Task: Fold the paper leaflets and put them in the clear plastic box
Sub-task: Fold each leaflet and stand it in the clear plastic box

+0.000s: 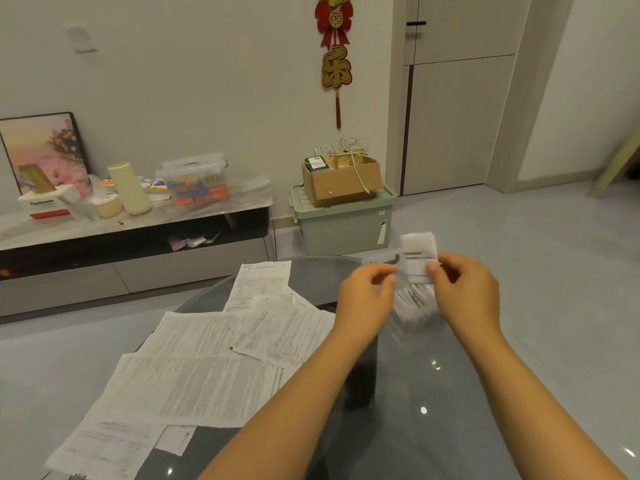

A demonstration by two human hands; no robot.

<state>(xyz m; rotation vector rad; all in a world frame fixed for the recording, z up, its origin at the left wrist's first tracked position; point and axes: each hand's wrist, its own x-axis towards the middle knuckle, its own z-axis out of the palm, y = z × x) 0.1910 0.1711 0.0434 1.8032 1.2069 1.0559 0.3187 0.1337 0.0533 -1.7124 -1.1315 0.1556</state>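
Observation:
A small folded leaflet point(418, 252) is held upright just above the clear plastic box point(414, 308), which stands at the far right of the dark glass table point(433, 393). My right hand point(465, 289) pinches the leaflet's right edge between thumb and fingers. Curled fingers of my left hand point(367, 294) pinch at the box's left rim, where a clear flap point(381, 261) sticks up; the contact is blurred. Inside the box are several folded leaflets. Several unfolded printed leaflets point(207, 382) lie spread over the table's left half.
Beyond the table, on the floor, a green storage bin point(343, 223) carries a cardboard box point(341, 181). A low TV cabinet point(131, 237) along the wall at left holds a tissue box, a cream cylinder and a lidded plastic container.

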